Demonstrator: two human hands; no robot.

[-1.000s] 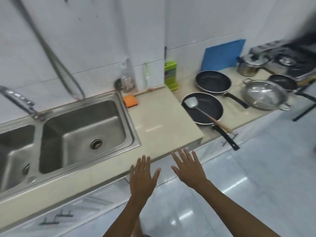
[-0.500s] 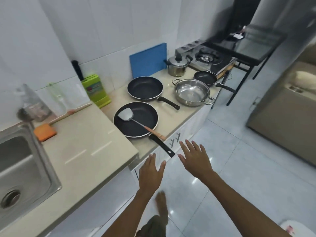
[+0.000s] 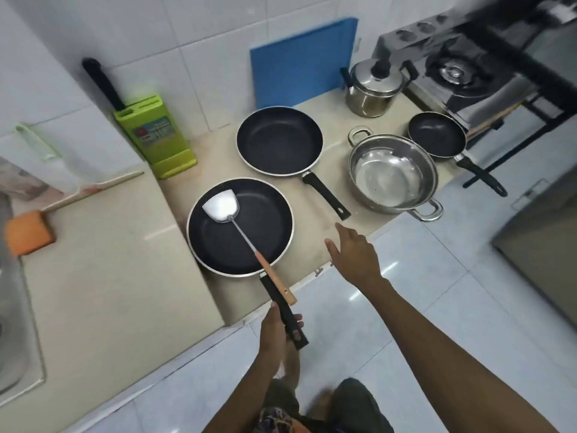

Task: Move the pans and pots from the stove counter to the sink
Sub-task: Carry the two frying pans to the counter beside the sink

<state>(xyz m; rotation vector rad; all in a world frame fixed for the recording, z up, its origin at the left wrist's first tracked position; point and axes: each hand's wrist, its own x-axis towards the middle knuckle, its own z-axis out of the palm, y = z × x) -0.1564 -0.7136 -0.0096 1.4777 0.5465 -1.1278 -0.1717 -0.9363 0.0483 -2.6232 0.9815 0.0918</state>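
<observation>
My left hand (image 3: pixel 276 331) is wrapped around the black handle (image 3: pixel 285 310) of the nearest frying pan (image 3: pixel 240 226), thumb on one side and fingertips showing on the other. My right hand (image 3: pixel 352 256) is empty, fingers loosely extended and slightly apart, over the front edge of the stove counter (image 3: pixel 315 245), between the held pan and the handle of the second frying pan (image 3: pixel 278 140); I cannot tell if it touches the surface.

The held pan sits flat on the counter, its handle jutting past the edge. A metal spatula (image 3: pixel 232 214) with a wooden grip lies in it, blade on the pan floor, grip resting on the rim and across the handle.

The second frying pan stands behind it, near the wall, handle pointing to the front right. To its right is an open steel pot (image 3: pixel 392 175) with two loop handles, one overhanging the edge. Beyond that, a small frying pan (image 3: pixel 437 134) sits beside the gas stove (image 3: pixel 462 73). A lidded steel pot (image 3: pixel 373 87) stands at the back, next to a blue cutting board (image 3: pixel 299 60) leaning on the tiles.

The sink (image 3: pixel 12 307) shows only as a sliver at far left, well apart from all cookware.
</observation>
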